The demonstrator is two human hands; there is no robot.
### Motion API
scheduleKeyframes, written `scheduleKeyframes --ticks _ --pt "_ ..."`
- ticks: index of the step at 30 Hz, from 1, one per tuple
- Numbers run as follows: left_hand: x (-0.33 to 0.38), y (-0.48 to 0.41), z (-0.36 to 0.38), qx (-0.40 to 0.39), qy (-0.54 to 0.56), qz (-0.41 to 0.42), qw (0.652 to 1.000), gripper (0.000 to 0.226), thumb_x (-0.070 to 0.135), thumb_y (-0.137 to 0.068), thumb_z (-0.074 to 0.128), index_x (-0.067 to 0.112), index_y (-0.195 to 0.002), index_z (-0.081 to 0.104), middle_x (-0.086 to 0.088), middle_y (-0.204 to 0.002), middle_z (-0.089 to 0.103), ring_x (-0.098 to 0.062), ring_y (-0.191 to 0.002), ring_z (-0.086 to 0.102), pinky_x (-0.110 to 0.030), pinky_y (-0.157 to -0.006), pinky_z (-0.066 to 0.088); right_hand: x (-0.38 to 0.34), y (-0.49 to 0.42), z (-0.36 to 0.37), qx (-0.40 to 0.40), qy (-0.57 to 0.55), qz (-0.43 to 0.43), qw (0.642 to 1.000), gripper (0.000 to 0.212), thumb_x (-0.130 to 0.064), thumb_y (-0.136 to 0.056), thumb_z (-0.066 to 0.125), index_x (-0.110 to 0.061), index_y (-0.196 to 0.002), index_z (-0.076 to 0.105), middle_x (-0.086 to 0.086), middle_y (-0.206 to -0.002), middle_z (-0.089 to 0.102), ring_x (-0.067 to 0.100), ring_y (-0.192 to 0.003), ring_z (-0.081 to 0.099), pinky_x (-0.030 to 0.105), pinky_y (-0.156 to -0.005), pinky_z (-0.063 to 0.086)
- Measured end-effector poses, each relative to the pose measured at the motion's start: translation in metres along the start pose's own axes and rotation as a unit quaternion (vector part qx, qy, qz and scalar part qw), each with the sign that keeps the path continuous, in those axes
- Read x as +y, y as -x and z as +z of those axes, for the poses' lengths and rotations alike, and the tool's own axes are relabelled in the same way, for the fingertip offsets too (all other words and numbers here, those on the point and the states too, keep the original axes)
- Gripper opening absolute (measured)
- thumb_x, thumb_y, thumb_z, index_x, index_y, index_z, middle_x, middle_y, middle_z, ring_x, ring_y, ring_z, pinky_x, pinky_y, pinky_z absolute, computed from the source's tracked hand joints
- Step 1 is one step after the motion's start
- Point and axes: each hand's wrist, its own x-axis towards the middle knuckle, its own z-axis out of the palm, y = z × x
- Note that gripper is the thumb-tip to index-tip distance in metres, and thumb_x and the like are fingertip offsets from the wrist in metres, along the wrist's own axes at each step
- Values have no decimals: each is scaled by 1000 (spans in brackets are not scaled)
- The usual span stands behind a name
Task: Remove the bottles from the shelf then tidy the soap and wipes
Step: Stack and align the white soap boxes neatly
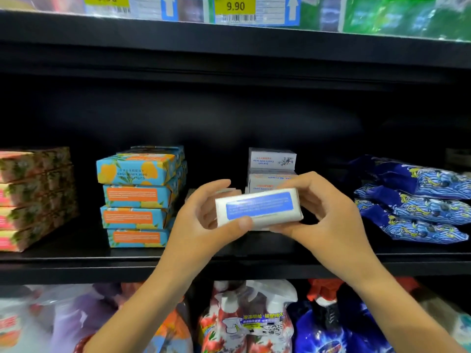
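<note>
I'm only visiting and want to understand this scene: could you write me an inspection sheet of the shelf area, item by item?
Surface: black shelf, stocked in stacks.
Job's things: white soap box with a blue label, held before the white soap stack; blue-orange soap stack, four high; pink soap stack at far left; dark blue packs, likely the wipes, piled at right.
Clutter: nothing seen.
Hands: left hand and right hand both grip the white soap box.
Cables: nothing seen.
Surroundings: yellow price tags reading 9.90 above; spray bottles on the shelf below.
</note>
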Motion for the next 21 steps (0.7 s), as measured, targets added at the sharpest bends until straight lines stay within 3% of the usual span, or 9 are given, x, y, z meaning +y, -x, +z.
scheduleKeyframes --ticks 2,4,6,8,12,17,21 --pt "-2 -1 -3 -28 13 -44 999 81 65 -38 82 29 -109 66 4 -107 71 -11 -102 66 -20 -79 52 5 5 7 33 20 -48 998 36 -13 -66 81 -22 -93 59 -11 -98 65 10 -97 63 22 -82 51" --pt "0 0 -4 -48 18 -47 998 60 48 -43 85 28 -98 73 3 -99 74 -12 -94 69 -19 -72 53 10 7 12 43 39 -117 991 31 -16 -72 72 -19 -97 55 -10 -104 62 9 -106 60 21 -85 50" --pt "1 0 -5 -43 15 -39 998 58 35 -45 83 22 -100 71 2 -97 74 -14 -91 70 -21 -68 55 14 7 15 25 58 -152 986 29 -16 -76 66 -16 -100 50 -6 -111 59 6 -114 55 16 -89 47" --pt "2 1 -6 -27 2 -18 999 63 28 -45 86 20 -104 66 3 -98 74 -12 -90 70 -21 -67 55 14 5 12 -19 75 -135 988 34 -21 -76 66 -18 -105 47 -8 -122 54 4 -123 48 13 -93 42" --pt "0 3 -8 2 -32 36 999 66 10 -45 88 19 -105 61 7 -102 72 -7 -95 68 -16 -73 52 16 1 2 -113 141 -79 980 79 -49 -66 73 -29 -135 41 -18 -142 38 0 -135 29 9 -105 24" --pt "-7 5 -11 -1 -36 64 997 74 4 -52 87 18 -118 56 5 -113 68 -8 -106 63 -19 -81 52 17 0 12 -76 165 -80 980 69 -47 -70 67 -21 -132 50 -17 -125 49 -4 -120 43 9 -98 34" --pt "-27 14 -23 78 -162 81 980 59 25 -68 85 28 -118 55 17 -113 64 2 -107 59 -16 -87 48 19 -11 17 -3 185 -66 981 69 -37 -70 76 -12 -130 52 -14 -123 47 2 -120 43 11 -99 35"
